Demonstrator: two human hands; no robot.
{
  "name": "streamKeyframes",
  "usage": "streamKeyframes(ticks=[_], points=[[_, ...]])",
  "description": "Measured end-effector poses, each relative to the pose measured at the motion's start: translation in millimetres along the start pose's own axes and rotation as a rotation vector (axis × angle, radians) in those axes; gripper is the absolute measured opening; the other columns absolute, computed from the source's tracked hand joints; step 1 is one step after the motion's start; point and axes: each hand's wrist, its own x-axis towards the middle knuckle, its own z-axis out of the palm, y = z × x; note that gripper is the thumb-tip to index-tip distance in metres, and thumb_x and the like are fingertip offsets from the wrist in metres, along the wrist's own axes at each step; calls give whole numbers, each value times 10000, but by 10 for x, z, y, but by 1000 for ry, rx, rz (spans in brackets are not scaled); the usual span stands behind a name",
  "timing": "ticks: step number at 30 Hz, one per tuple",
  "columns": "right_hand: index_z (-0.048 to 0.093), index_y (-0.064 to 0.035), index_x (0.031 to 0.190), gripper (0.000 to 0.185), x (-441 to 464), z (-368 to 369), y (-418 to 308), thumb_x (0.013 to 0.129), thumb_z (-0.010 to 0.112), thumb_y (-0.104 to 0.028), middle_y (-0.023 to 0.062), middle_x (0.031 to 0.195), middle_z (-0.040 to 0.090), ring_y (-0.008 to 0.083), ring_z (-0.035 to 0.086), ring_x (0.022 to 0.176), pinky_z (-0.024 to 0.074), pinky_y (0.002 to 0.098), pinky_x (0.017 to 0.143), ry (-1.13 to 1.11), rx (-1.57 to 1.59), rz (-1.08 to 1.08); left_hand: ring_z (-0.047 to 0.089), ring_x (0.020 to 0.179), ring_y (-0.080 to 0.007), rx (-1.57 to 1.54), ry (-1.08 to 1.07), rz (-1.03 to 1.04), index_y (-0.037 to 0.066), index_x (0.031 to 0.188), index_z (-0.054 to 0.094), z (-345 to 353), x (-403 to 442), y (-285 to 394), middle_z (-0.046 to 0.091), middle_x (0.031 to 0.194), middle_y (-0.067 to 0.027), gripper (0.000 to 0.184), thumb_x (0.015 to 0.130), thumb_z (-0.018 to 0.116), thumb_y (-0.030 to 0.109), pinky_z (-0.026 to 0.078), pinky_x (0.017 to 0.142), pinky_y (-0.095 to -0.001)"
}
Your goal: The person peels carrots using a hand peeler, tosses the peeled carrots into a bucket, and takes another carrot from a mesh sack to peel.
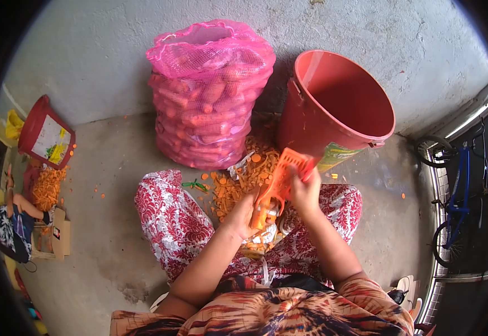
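Between the person's bent knees, a carrot lies in the left hand, whose fingers curl around it, partly closed. Against its upper end sits an orange slotted tool, tilted, its upper part gripped by the closed fingers of the right hand; a red handle shows beside them. Just below the hands are carrot pieces. Beyond, orange peelings and round slices cover the floor near a pink mesh bag full of carrots, with a large red bucket to its right.
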Motion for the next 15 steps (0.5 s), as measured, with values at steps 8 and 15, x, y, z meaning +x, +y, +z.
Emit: streamKeyframes(ticks=[8,15], points=[[477,-31,936,116,455,-290,306,842,496,-95,-7,699,528,53,471,540,388,198,471,348,-39,-190,473,672,-177,-71,-42,-66,81,981,496,-13,-23,-4,486,782,-59,294,847,451,338,428,605,-292],[445,-12,949,184,-75,2,-76,831,531,-124,27,736,525,68,507,607,429,209,533,-54,77,-10,518,669,-183,-69,52,23,54,1006,503,-55,89,50,555,810,-76,314,881,372,310,420,545,-278]])
